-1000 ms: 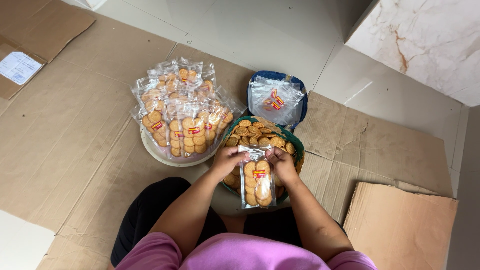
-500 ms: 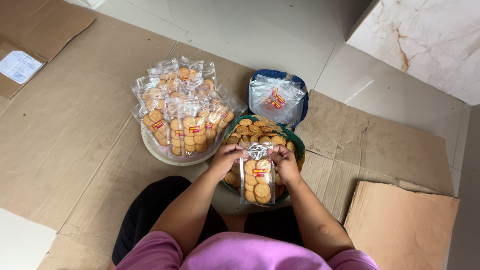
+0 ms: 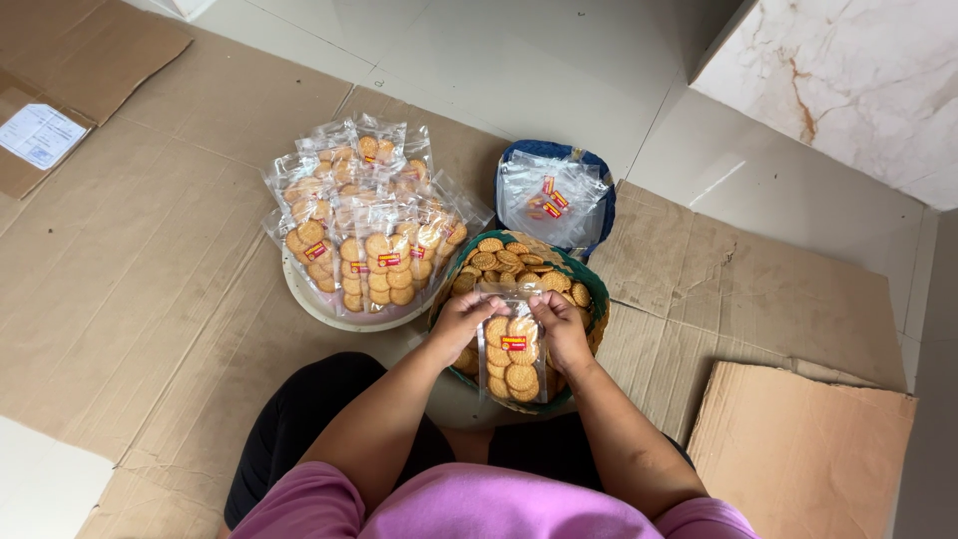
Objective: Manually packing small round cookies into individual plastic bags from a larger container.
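Both hands grasp one clear bag of biscuits [image 3: 513, 356] by its top edge: the left hand [image 3: 461, 321] pinches the upper left corner and the right hand [image 3: 559, 327] pinches the upper right, fingers closed on the plastic, so the bag hangs down between them toward the person's lap. It is filled with round golden biscuits in stacked rows and bears a small red and yellow sticker just below the grip. Directly under and behind the held bag sits a green basket [image 3: 596, 296] of loose biscuits, its rim showing just right of the right hand. Left of the grip and a little farther out, a pale round tray [image 3: 305, 302] carries a heap of filled bags [image 3: 364, 230], near the basket's left side. Beyond the basket, past the grip, a blue basket [image 3: 602, 190] holds empty clear bags [image 3: 551, 197] with the same stickers. Everything rests on flattened cardboard [image 3: 130, 260] spread over the tiled floor [image 3: 539, 70].
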